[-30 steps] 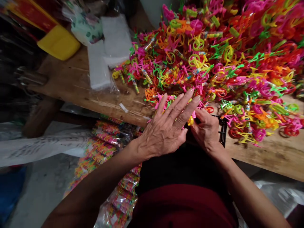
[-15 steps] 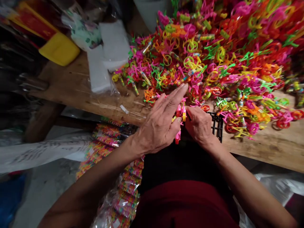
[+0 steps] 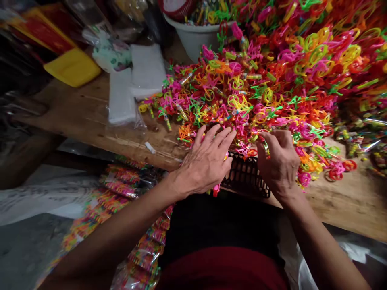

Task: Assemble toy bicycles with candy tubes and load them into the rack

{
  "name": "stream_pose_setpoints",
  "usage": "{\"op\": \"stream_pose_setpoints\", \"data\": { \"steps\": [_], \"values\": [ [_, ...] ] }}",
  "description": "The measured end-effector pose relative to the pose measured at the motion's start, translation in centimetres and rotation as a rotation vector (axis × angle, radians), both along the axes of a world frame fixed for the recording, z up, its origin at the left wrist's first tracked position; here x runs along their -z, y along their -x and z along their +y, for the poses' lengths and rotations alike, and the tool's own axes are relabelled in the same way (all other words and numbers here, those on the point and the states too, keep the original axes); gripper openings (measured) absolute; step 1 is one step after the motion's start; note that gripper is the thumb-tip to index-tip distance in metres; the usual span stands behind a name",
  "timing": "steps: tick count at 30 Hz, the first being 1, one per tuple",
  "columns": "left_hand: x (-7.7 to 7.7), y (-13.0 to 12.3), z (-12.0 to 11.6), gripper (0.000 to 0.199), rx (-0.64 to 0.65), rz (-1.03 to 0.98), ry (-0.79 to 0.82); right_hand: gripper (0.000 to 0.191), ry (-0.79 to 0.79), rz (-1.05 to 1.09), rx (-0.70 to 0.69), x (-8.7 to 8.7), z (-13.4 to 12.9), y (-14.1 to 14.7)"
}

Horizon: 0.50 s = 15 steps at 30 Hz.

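Note:
My left hand [image 3: 208,161] lies palm down with its fingers spread, over the left part of a black slotted rack [image 3: 246,175]. Small pink and red pieces [image 3: 215,190] show under its lower edge. On the rack's right side, my right hand [image 3: 279,161] is bent at the front of the pile, thumb and index finger curled round a small green and red piece [image 3: 266,150]. Behind both hands spreads a big heap of bright plastic toys [image 3: 256,92] in pink, yellow, green, orange and red.
White plastic packets [image 3: 122,96] lie on the wooden table [image 3: 87,125] at left, beside a yellow scoop [image 3: 72,67]. A pale bucket [image 3: 193,38] stands behind. Strips of packed toys [image 3: 154,241] hang below the table's front edge. Darker small pieces [image 3: 359,137] are at right.
My right hand has moved right, away from my left hand, uncovering more of the rack. My left hand's fingers have spread. The view has shifted, showing more of the bucket.

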<state>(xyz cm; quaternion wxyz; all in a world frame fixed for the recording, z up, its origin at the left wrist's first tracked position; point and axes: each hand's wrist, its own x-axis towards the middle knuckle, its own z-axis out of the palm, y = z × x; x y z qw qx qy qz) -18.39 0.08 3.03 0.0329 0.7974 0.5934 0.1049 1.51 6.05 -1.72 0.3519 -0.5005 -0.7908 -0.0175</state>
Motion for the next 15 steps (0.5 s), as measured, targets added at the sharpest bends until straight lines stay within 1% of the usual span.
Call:
{"op": "stream_pose_setpoints", "data": {
  "steps": [3, 6, 10, 12, 15],
  "values": [
    [-0.1, 0.0, 0.0, 0.060, -0.002, 0.002, 0.013, 0.021, 0.014, -0.150, 0.062, 0.2, 2.2, 0.4],
    [0.1, 0.0, 0.0, 0.060, -0.009, 0.008, 0.009, 0.019, 0.020, -0.176, 0.052, 0.4, 3.3, 0.0],
    [0.3, 0.1, 0.1, 0.060, -0.003, -0.001, -0.004, 0.024, -0.018, -0.072, -0.037, -1.0, 2.5, -2.3],
    [0.4, 0.0, 0.1, 0.060, -0.002, -0.013, -0.011, 0.025, -0.021, -0.028, -0.052, -1.8, 1.9, -3.4],
    [0.3, 0.0, 0.1, 0.059, -0.011, -0.024, -0.002, 0.026, -0.017, -0.001, -0.068, -2.1, 1.7, -3.8]
  ]
}}
